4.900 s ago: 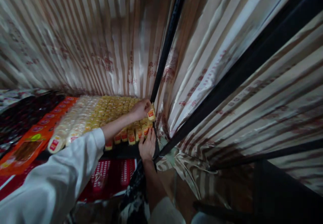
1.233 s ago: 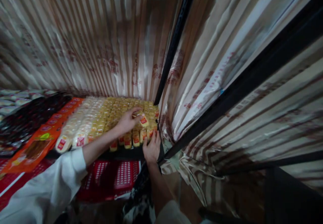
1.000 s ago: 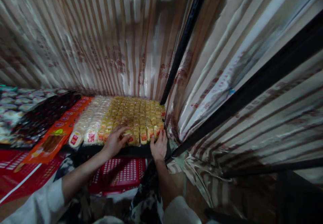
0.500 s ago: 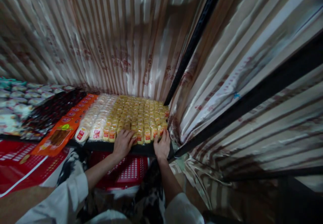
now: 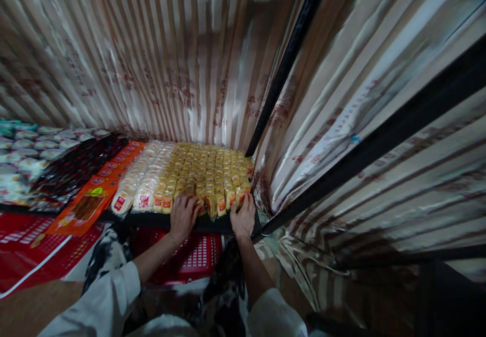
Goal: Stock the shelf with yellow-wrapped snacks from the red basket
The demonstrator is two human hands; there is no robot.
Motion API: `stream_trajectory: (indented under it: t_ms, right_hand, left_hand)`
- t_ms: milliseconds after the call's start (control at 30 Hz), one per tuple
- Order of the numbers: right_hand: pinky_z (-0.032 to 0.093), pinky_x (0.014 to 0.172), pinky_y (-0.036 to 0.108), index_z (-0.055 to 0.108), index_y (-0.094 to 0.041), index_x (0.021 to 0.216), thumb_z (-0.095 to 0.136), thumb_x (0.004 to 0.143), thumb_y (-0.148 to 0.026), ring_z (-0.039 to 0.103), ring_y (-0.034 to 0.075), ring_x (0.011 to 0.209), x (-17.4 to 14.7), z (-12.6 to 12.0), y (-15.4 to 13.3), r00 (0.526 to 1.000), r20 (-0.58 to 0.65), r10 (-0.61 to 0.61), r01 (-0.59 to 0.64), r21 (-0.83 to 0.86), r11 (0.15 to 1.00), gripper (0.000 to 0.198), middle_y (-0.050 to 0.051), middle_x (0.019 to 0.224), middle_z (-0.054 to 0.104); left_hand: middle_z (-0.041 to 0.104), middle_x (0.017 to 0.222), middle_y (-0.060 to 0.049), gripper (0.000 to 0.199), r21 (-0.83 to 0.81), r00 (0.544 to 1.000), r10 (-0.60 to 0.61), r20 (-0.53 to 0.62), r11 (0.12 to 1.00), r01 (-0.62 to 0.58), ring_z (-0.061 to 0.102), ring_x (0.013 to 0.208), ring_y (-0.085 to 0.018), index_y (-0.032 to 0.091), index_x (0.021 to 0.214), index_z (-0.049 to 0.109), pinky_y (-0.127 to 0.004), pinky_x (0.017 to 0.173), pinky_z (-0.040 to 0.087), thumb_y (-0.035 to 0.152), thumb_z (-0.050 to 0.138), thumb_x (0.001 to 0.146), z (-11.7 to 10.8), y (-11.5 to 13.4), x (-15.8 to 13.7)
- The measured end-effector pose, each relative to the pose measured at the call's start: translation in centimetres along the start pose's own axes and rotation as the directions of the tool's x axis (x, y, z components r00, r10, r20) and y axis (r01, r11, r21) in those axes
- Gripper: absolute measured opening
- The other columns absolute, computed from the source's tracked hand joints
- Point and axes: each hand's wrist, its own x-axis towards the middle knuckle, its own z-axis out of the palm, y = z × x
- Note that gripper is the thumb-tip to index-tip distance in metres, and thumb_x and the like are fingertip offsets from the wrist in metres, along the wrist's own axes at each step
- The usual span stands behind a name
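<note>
Rows of small yellow snacks in clear wrappers (image 5: pixel 212 167) with red-and-white labels cover the right end of a black shelf (image 5: pixel 152 220). My left hand (image 5: pixel 184 216) rests at their front edge, its fingers curled over the front packets. At the right corner, my right hand (image 5: pixel 243 215) has its fingers bent against the front of the last packets. Between the hands, one front packet sits crooked, its wrapper poking forward over the shelf edge. Exactly what lies under the left fingertips is hidden.
White wrapped snacks (image 5: pixel 143 177), an orange packet (image 5: pixel 91 195), dark shiny packets (image 5: pixel 72 172) and white packets (image 5: pixel 36 150) lie leftward. Red baskets (image 5: pixel 190 258) stand below. A black post (image 5: pixel 284 74) and striped sheeting (image 5: pixel 159 58) bound the back and right.
Both hands stay at the front row, the left fingers shifting slightly. A front packet between the hands has turned and come forward a little.
</note>
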Motion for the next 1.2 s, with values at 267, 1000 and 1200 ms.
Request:
stream_trajectory:
  t_ms: [267, 1000, 1200]
  right_hand:
    - [0.034, 0.103, 0.042, 0.040, -0.008, 0.135, 0.035, 0.086, -0.039, 0.035, 0.028, 0.128, 0.0, 0.1, 0.2, 1.000, -0.002, -0.004, 0.004, 0.000, 1.000, 0.059, 0.017, 0.141, 0.039]
    - [0.034, 0.103, 0.043, 0.040, -0.007, 0.135, 0.036, 0.086, -0.038, 0.035, 0.027, 0.129, -0.1, 0.1, 0.2, 1.000, -0.008, -0.019, 0.019, 0.009, 1.000, 0.058, 0.018, 0.141, 0.038]
    - [0.034, 0.103, 0.043, 0.039, -0.008, 0.135, 0.036, 0.085, -0.037, 0.034, 0.027, 0.130, -0.2, 0.3, 0.4, 1.000, -0.004, -0.016, 0.016, 0.010, 1.000, 0.057, 0.017, 0.142, 0.038]
  left_hand:
    - [0.058, 0.102, -0.009, 0.020, 0.072, 0.999, 0.047, 0.009, 0.996, -0.048, 0.050, 0.096, -0.024, 0.020, 0.099, 0.063, -0.039, 0.084, 0.045, 0.029, 0.048, 0.089, 0.3, -0.3, 0.0]
    - [0.058, 0.120, -0.016, 0.031, 0.112, 0.944, 0.267, 0.196, 0.950, -0.292, 0.043, 0.125, -0.030, 0.013, 0.114, 0.057, -0.052, 0.106, 0.032, 0.015, 0.047, 0.084, 1.6, 4.6, 2.5]
    - [0.061, 0.106, -0.014, 0.027, 0.110, 0.952, 0.241, 0.189, 0.958, -0.265, 0.050, 0.113, -0.029, 0.014, 0.107, 0.057, -0.050, 0.102, 0.035, 0.024, 0.052, 0.084, 2.4, 4.8, 2.9]
